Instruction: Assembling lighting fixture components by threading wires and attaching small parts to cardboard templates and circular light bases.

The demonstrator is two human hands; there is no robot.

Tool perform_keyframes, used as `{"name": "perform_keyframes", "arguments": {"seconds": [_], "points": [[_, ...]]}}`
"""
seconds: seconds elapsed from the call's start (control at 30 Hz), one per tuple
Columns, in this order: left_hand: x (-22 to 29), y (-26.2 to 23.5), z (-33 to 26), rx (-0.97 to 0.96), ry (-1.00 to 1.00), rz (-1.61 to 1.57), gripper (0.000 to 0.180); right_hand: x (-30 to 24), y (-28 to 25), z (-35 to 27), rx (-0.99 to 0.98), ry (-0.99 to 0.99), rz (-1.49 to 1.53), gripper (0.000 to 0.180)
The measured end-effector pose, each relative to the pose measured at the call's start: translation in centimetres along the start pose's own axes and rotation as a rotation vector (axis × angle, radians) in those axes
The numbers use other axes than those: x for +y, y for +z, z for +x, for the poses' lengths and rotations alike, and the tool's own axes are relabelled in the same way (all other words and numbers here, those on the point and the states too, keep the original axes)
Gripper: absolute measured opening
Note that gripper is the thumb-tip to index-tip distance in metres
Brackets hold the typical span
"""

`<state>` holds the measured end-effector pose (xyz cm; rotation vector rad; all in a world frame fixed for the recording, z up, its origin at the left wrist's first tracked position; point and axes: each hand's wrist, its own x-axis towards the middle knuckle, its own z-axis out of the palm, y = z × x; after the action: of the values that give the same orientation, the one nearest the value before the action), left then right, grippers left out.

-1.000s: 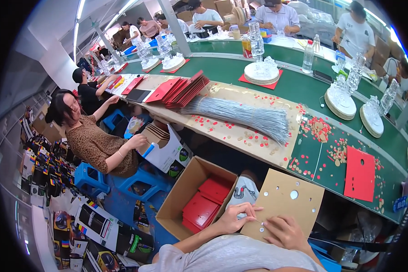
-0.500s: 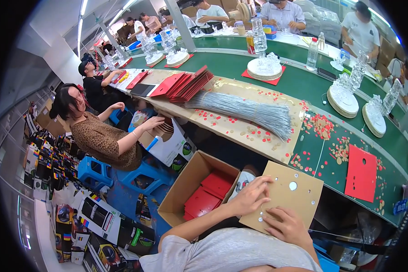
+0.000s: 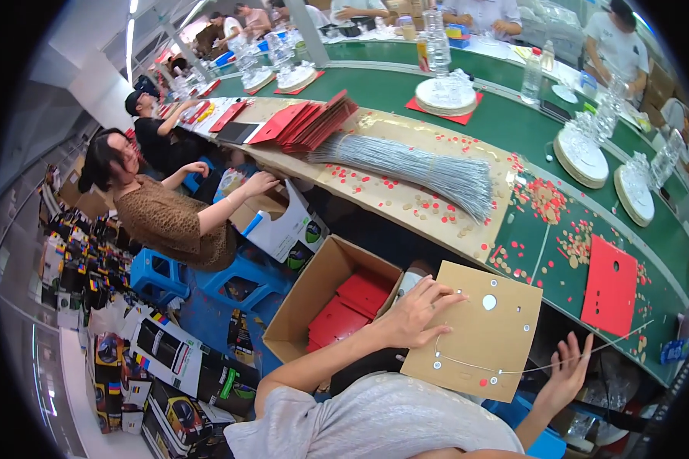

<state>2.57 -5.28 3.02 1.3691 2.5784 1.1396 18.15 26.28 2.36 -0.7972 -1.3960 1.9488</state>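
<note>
A tan cardboard panel (image 3: 467,321) with a large round hole and several small ringed holes lies tilted over my lap. My left hand (image 3: 419,315) rests on its left edge, fingers stretched over the face and thumb apart from them. A thin silvery wire (image 3: 467,364) starts near that thumb, runs past the lower ringed holes and leaves the panel on the right. Off the panel's right edge, my right hand (image 3: 565,375) is raised with fingers spread. The wire crosses those fingers, its free end pointing up and right. Whether they touch it is unclear.
An open carton (image 3: 287,325) holding red panels (image 3: 341,317) stands left of my lap. On the bench lie a bundle of wires (image 3: 413,172), stacked red panels (image 3: 306,126), a single red panel (image 3: 611,283) and scattered discs (image 3: 543,200). A co-worker (image 3: 172,218) sits at the left.
My right hand has lifted off the panel and swung right, fingers spreading. The wire now shows stretched across the panel's face. My left hand has shifted slightly down and left along the panel's edge.
</note>
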Motion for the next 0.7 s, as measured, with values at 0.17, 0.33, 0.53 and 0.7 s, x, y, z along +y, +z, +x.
{"name": "perform_keyframes", "arguments": {"seconds": [0.17, 0.33, 0.53, 0.7], "points": [[1.5, -0.4, 1.0, -0.116, 0.023, 0.181, 0.058, -2.2, 3.9, 4.6, 0.005, -0.361, 0.143, 0.046], [4.2, 2.4, 3.1, -0.153, 0.258, 0.409, 0.052, -4.5, 8.3, 6.4, -0.136, -0.306, -0.029, 0.041], [5.4, 4.8, 3.0, -0.306, 0.268, 0.154, 0.059, -7.6, 9.9, 7.5, -0.315, -0.18, -0.021, 0.04], [4.6, 4.4, 3.2, -0.338, 0.253, 0.091, 0.059, -7.4, 11.3, 8.2, -0.115, -0.312, 0.057, 0.034]]}}
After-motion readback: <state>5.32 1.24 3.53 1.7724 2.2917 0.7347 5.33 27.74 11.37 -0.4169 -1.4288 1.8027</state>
